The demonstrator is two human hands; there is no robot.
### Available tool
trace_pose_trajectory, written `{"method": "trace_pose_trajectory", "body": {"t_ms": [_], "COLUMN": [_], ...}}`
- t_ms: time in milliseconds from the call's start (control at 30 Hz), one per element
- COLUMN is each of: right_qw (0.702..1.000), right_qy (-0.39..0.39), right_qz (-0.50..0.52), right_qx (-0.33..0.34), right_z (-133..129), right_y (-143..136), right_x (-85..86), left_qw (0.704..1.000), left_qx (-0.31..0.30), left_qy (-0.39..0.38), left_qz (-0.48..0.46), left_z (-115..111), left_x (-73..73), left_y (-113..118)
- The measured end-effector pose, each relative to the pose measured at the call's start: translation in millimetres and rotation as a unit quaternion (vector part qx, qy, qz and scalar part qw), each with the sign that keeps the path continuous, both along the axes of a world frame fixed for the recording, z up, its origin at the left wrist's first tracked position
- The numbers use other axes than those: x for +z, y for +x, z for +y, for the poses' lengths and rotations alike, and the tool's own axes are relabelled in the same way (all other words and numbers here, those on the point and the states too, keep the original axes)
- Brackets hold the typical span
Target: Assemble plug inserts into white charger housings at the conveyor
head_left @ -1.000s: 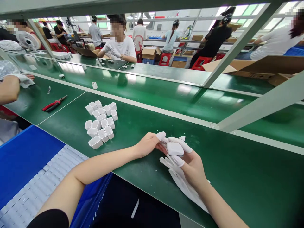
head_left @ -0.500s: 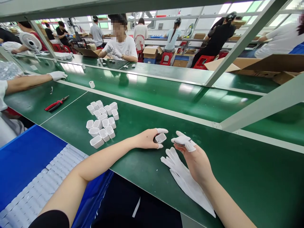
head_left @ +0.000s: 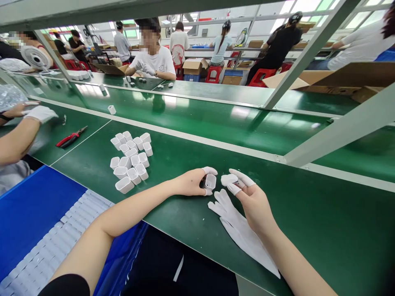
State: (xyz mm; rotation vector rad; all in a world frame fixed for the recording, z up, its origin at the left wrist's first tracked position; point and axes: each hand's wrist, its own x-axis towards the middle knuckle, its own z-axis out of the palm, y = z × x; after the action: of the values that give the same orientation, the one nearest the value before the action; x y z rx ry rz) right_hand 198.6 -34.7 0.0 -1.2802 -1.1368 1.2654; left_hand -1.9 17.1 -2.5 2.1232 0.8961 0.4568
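My left hand (head_left: 197,181), with white covers on its fingertips, grips a small white rectangular plastic cup (head_left: 210,181) just above the green bench. The cup's open mouth faces me and to the right. Close by on the right, my right hand (head_left: 247,189) pinches a small white rounded part (head_left: 228,179) with a dark edge between thumb and fingers. Its exact kind is unclear. Under the right hand lies an empty white glove (head_left: 237,230). Left of my left hand stands a cluster of several similar white cups (head_left: 131,158).
Red-handled pliers (head_left: 71,137) lie on the bench at left, near a co-worker's gloved hand (head_left: 41,114). One lone cup (head_left: 111,109) stands beyond the pale strip. A blue bin (head_left: 43,205) with rows of white pieces is at lower left. A slanted metal post (head_left: 336,127) rises at right.
My right hand has turned, and the white part now shows between its fingertips. The cup in my left hand has tilted toward me. The co-worker's gloved hand at left has drawn back.
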Motion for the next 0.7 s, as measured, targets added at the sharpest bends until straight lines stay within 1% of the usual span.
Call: {"method": "trace_pose_trajectory", "body": {"t_ms": [67,133,200,233,267,333,433,500,600,700], "right_qw": [1.0,1.0,1.0,1.0,1.0,0.999,0.999,0.999,1.0,1.0], "right_qy": [-0.002,-0.008,-0.012,-0.013,-0.013,-0.01,-0.008,-0.008,-0.011,0.006], "right_qz": [-0.003,0.001,0.007,0.009,0.011,0.015,0.015,0.007,-0.01,-0.013], "right_qx": [-0.001,-0.006,-0.003,0.004,0.013,0.034,0.046,0.036,0.008,-0.01], "right_z": [0,-1,-2,-3,-3,-4,-3,0,5,8], "right_y": [0,-1,-2,-4,-5,-8,-8,-5,2,4], "right_x": [0.5,0.6,0.0,-0.7,-1.4,-3.4,-6.2,-7.5,-8.7,-10.7], "left_qw": [0.996,0.981,0.964,0.96,0.958,0.962,0.975,0.987,0.998,1.0], "left_qx": [0.066,0.132,0.175,0.183,0.184,0.165,0.112,0.073,0.027,0.023], "left_qy": [0.038,0.067,0.075,0.079,0.088,0.11,0.116,0.093,0.035,-0.01], "left_qz": [0.053,0.129,0.184,0.198,0.203,0.191,0.151,0.107,0.034,-0.012], "left_z": [1,0,-2,-4,-6,-10,-16,-17,-15,-12], "left_x": [-1.1,-1.4,-1.9,-2.5,-3.3,-5.0,-5.7,-4.6,-2.5,-1.9], "left_y": [2,4,6,7,7,8,7,6,5,6]}}
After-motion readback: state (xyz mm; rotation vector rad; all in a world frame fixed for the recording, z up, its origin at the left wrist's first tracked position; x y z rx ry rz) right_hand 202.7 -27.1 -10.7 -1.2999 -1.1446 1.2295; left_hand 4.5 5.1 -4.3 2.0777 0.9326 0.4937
